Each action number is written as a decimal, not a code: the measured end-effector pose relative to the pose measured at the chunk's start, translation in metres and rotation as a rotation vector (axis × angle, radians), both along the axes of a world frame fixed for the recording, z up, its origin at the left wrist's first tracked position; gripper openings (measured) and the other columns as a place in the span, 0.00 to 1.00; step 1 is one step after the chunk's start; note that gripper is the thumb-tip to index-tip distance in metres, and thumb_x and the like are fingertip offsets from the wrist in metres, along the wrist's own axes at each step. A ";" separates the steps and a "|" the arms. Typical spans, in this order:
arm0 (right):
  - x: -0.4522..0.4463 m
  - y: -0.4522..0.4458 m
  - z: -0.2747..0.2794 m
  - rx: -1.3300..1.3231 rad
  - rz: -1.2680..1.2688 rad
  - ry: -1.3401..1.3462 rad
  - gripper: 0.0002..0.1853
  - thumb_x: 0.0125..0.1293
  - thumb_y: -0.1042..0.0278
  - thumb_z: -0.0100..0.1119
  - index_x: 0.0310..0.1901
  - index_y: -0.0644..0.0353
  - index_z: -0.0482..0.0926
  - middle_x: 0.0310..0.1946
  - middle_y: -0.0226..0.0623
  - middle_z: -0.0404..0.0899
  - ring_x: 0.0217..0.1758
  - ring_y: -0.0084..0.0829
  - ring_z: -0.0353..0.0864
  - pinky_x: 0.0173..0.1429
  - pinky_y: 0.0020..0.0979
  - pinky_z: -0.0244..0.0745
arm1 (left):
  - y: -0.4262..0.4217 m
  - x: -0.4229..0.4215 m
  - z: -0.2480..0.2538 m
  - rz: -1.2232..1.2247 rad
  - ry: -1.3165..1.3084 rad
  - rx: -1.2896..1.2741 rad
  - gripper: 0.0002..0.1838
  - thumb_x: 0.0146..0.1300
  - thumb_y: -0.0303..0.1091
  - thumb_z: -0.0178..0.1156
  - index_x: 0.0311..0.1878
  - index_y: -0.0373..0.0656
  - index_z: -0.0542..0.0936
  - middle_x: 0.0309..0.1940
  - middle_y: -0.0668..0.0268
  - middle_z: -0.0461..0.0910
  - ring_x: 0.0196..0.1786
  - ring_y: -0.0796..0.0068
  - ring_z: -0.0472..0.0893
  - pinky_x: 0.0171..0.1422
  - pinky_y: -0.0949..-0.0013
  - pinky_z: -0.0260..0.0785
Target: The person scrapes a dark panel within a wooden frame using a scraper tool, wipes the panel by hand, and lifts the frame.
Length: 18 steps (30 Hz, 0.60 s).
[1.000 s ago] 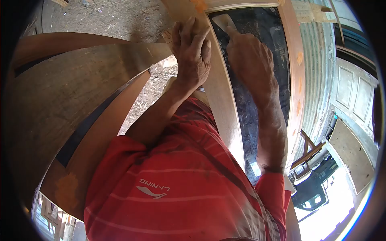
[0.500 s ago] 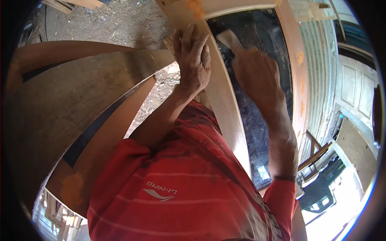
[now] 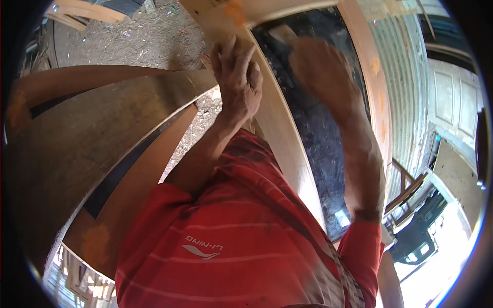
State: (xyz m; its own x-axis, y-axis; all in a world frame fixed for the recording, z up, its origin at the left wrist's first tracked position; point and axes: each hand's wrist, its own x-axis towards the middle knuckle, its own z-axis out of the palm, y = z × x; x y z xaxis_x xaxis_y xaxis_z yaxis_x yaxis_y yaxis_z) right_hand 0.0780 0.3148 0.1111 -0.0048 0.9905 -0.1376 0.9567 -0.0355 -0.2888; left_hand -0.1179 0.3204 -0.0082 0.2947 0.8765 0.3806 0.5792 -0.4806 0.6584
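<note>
The right hand [image 3: 321,66] is closed in a fist around the handle of a scraper [image 3: 282,35], its back turned up toward the camera and its fingers folded under, out of sight. The scraper's flat, pale blade sticks out past the knuckles toward the upper left, over the top part of a dark panel [image 3: 318,138]; it appears to lie against the surface, though the blur there makes the contact hard to judge. The dark panel is long and glossy, with pale smears and specks on it and a small bright reflection near its lower end. A wooden frame [image 3: 282,133] runs around it, marked with orange patches at the top left and along the right side. The left hand [image 3: 237,84] rests on the left side of the frame, near its upper corner, with the fingers partly spread and loosely bent, holding nothing that can be seen. The two hands are apart, with the inner edge of the frame between them. The person wears a red shirt [image 3: 231,267] with thin pale stripes and a white logo on the chest. To the left of the body, a large brown board [image 3: 118,113] lies over other wooden pieces with dark parts and orange patches. Beyond it is rough ground [image 3: 133,46] scattered with bits, and some wood strips [image 3: 87,11] at the top left. To the right of the frame stand a ribbed sheet [image 3: 400,77] and a pale panelled door [image 3: 454,97].
</note>
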 end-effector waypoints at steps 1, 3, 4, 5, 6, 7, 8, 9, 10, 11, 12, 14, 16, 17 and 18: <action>0.001 -0.003 0.003 -0.003 0.008 -0.003 0.10 0.73 0.69 0.57 0.43 0.64 0.86 0.34 0.61 0.90 0.42 0.60 0.94 0.49 0.58 0.89 | 0.003 0.000 0.000 0.004 -0.005 0.014 0.23 0.75 0.26 0.62 0.72 0.45 0.82 0.81 0.45 0.66 0.83 0.30 0.58 0.87 0.32 0.52; -0.008 -0.007 0.013 -0.051 -0.005 -0.041 0.10 0.73 0.69 0.57 0.43 0.64 0.86 0.34 0.61 0.90 0.41 0.60 0.94 0.49 0.59 0.88 | 0.003 0.000 -0.001 0.014 -0.014 0.019 0.24 0.75 0.26 0.61 0.72 0.46 0.81 0.81 0.46 0.66 0.83 0.30 0.58 0.87 0.32 0.52; -0.011 -0.009 0.014 -0.089 -0.011 -0.060 0.10 0.73 0.69 0.57 0.43 0.64 0.86 0.34 0.61 0.89 0.41 0.60 0.93 0.48 0.59 0.88 | 0.001 0.001 -0.001 0.033 -0.037 0.009 0.25 0.74 0.26 0.62 0.73 0.47 0.81 0.81 0.46 0.67 0.82 0.30 0.59 0.87 0.32 0.53; -0.013 -0.003 0.008 -0.090 0.004 -0.024 0.11 0.74 0.68 0.57 0.51 0.60 0.85 0.36 0.61 0.89 0.42 0.61 0.92 0.50 0.60 0.87 | -0.001 0.002 -0.001 0.040 -0.051 0.000 0.24 0.74 0.26 0.62 0.72 0.47 0.82 0.81 0.47 0.67 0.82 0.31 0.59 0.87 0.33 0.53; -0.015 0.008 0.000 -0.092 0.010 0.015 0.16 0.75 0.68 0.56 0.60 0.57 0.84 0.38 0.61 0.89 0.44 0.63 0.91 0.51 0.61 0.86 | -0.001 0.002 0.000 0.040 -0.061 -0.010 0.24 0.73 0.27 0.62 0.72 0.47 0.82 0.81 0.47 0.67 0.82 0.31 0.60 0.87 0.33 0.53; -0.018 0.012 -0.005 -0.087 0.009 0.055 0.22 0.75 0.67 0.55 0.68 0.54 0.83 0.40 0.61 0.89 0.46 0.64 0.90 0.53 0.62 0.84 | -0.001 0.001 -0.001 0.032 -0.071 -0.012 0.24 0.73 0.27 0.62 0.72 0.48 0.82 0.81 0.47 0.68 0.82 0.31 0.60 0.87 0.33 0.53; -0.021 0.012 -0.006 -0.106 0.012 0.041 0.22 0.75 0.67 0.55 0.68 0.54 0.83 0.39 0.61 0.89 0.45 0.64 0.90 0.53 0.62 0.84 | 0.000 -0.001 -0.003 0.030 -0.031 0.009 0.28 0.68 0.25 0.69 0.72 0.47 0.82 0.81 0.49 0.66 0.83 0.28 0.61 0.86 0.33 0.57; -0.024 0.014 -0.005 -0.111 0.012 0.027 0.22 0.75 0.67 0.55 0.68 0.54 0.82 0.39 0.62 0.89 0.45 0.64 0.91 0.53 0.62 0.84 | 0.001 -0.001 -0.003 0.028 -0.038 0.008 0.27 0.70 0.26 0.67 0.72 0.47 0.82 0.81 0.48 0.66 0.83 0.29 0.60 0.87 0.33 0.56; -0.025 0.018 -0.004 -0.113 0.008 0.014 0.22 0.76 0.67 0.55 0.68 0.54 0.82 0.38 0.62 0.89 0.45 0.64 0.91 0.52 0.62 0.84 | 0.002 -0.001 -0.003 0.023 -0.044 0.012 0.25 0.72 0.27 0.65 0.72 0.47 0.82 0.81 0.47 0.66 0.83 0.30 0.60 0.87 0.33 0.54; -0.023 0.014 0.000 -0.152 -0.010 0.026 0.22 0.76 0.66 0.55 0.69 0.53 0.82 0.38 0.62 0.89 0.45 0.63 0.91 0.52 0.62 0.84 | 0.002 -0.001 -0.002 0.017 -0.051 0.013 0.24 0.74 0.29 0.63 0.72 0.48 0.82 0.81 0.47 0.67 0.83 0.31 0.59 0.88 0.33 0.53; -0.018 0.004 0.008 -0.190 -0.025 0.035 0.21 0.77 0.66 0.55 0.69 0.52 0.83 0.38 0.62 0.88 0.45 0.62 0.91 0.51 0.62 0.83 | 0.003 0.000 -0.001 0.015 -0.044 0.010 0.24 0.74 0.29 0.63 0.72 0.48 0.82 0.81 0.47 0.67 0.83 0.31 0.60 0.88 0.33 0.54; -0.013 -0.021 0.019 -0.239 -0.054 0.025 0.21 0.78 0.66 0.56 0.69 0.51 0.83 0.39 0.60 0.88 0.44 0.61 0.91 0.49 0.61 0.83 | 0.002 -0.001 0.002 0.023 -0.025 -0.008 0.24 0.73 0.28 0.64 0.72 0.47 0.83 0.81 0.46 0.67 0.83 0.30 0.60 0.88 0.34 0.54; -0.013 -0.049 0.023 -0.261 -0.099 -0.017 0.21 0.78 0.65 0.58 0.70 0.49 0.84 0.40 0.58 0.86 0.43 0.59 0.91 0.48 0.60 0.83 | 0.001 0.002 0.000 0.046 -0.025 0.006 0.24 0.73 0.28 0.64 0.71 0.47 0.83 0.81 0.46 0.67 0.82 0.30 0.60 0.87 0.34 0.55; -0.016 -0.056 0.023 -0.253 -0.121 -0.020 0.22 0.78 0.65 0.59 0.71 0.49 0.84 0.40 0.56 0.86 0.42 0.59 0.91 0.47 0.59 0.83 | 0.000 0.003 -0.003 0.061 -0.028 0.006 0.24 0.72 0.28 0.64 0.71 0.46 0.83 0.81 0.46 0.67 0.82 0.30 0.60 0.87 0.34 0.55; -0.020 -0.065 0.023 -0.260 -0.137 -0.025 0.23 0.78 0.65 0.60 0.72 0.48 0.84 0.40 0.55 0.85 0.41 0.58 0.91 0.46 0.59 0.84 | 0.000 0.003 -0.003 0.045 -0.032 0.013 0.24 0.72 0.27 0.64 0.70 0.46 0.83 0.81 0.46 0.67 0.82 0.30 0.60 0.87 0.34 0.55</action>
State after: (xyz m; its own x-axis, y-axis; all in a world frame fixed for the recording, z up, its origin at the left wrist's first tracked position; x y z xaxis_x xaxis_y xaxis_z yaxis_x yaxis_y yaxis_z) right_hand 0.0578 0.2502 0.1336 0.1330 0.9133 -0.3851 0.9445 -0.2345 -0.2300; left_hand -0.1154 0.3200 -0.0110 0.2422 0.8836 0.4008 0.5793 -0.4631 0.6708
